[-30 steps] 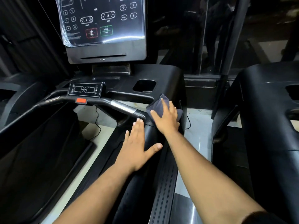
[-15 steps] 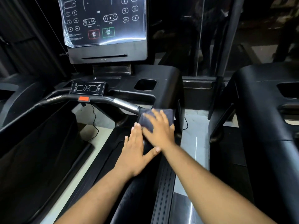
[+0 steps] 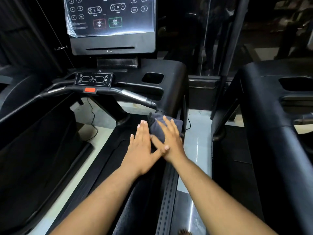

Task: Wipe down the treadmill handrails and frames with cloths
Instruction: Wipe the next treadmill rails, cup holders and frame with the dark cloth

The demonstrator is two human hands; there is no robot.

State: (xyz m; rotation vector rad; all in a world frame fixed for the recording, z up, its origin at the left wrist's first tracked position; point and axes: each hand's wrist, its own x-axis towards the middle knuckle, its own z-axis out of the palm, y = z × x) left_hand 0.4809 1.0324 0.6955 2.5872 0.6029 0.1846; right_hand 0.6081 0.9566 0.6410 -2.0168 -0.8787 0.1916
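Head view: the right hand [image 3: 171, 141] lies flat, fingers straight, pressing a dark grey cloth [image 3: 162, 126] onto the treadmill's right handrail [image 3: 147, 192] — just below the console arm. The left hand [image 3: 141, 150] rests flat beside it, fingers released, holding nothing.
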